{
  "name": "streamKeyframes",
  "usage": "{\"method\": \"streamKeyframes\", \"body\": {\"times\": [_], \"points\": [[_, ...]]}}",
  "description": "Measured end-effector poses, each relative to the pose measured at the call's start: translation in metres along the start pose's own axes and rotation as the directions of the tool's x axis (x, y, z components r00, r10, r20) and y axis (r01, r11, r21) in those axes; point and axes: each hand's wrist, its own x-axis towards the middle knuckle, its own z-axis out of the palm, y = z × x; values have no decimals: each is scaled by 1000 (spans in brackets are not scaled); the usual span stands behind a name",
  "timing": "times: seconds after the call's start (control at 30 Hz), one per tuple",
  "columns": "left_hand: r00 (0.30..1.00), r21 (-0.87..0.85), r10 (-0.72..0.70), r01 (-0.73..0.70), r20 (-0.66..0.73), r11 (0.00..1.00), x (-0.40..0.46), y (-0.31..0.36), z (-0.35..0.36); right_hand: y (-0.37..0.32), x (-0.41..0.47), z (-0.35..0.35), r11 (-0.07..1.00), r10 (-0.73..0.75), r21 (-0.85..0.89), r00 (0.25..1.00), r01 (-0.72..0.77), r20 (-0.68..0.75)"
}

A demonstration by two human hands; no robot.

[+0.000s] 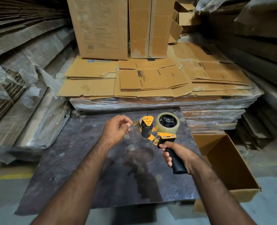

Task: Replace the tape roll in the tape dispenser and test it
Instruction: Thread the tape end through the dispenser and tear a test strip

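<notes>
Already loaded: a clear tape roll (pixel 167 122) sits in my orange-and-black handheld tape dispenser (pixel 159 134) above the dark tabletop (pixel 79 159).
My right hand (pixel 175 154) grips its handle; my left hand (pixel 118 127), fingers loosely pinched, seems to draw tape out. Testing remains.

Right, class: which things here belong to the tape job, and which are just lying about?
Job: orange-and-black handheld tape dispenser; clear tape roll; right hand; left hand.
Lying about: open brown cardboard box; flattened cardboard sheets; dark board.
</notes>
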Motion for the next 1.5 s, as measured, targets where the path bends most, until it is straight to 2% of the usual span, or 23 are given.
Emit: {"method": "streamKeyframes", "body": {"times": [0.3, 0.47, 0.67, 0.83, 1.03, 1.13, 1.27, 1.5], "points": [[998, 79, 41, -37, -45, 996, 15, 13, 3, -7, -14, 15, 1000, 1, -22, 993, 2, 118], [998, 37, 7, -4, -69, 999, 15, 13, 12, -8, -17, 21, 1000, 11, -17, 989, -8, 146], [992, -199, -106, 91, -63, 976, 14, 8, 13, -7, -18, 18, 1000, 22, -1, 986, -22, 163], [990, -294, -135, 138, 33, 946, 9, 13, 14, -7, -17, 19, 999, 40, 23, 983, -45, 178], [963, -436, -192, 259, 190, 862, -3, 15, 19, -8, -12, 17, 994, 44, 96, 986, -60, 160], [961, -386, -109, 205, 255, 899, -7, 12, 23, -10, -11, 18, 987, 50, 144, 985, -75, 168], [942, -222, -14, 93, 335, 971, -11, 2, 23, -12, -10, 19, 983, 54, 163, 984, -81, 168], [960, -55, 44, -30, 278, 998, -13, 0, 23, -13, -11, 20, 988, 46, 138, 982, -72, 182]]}}
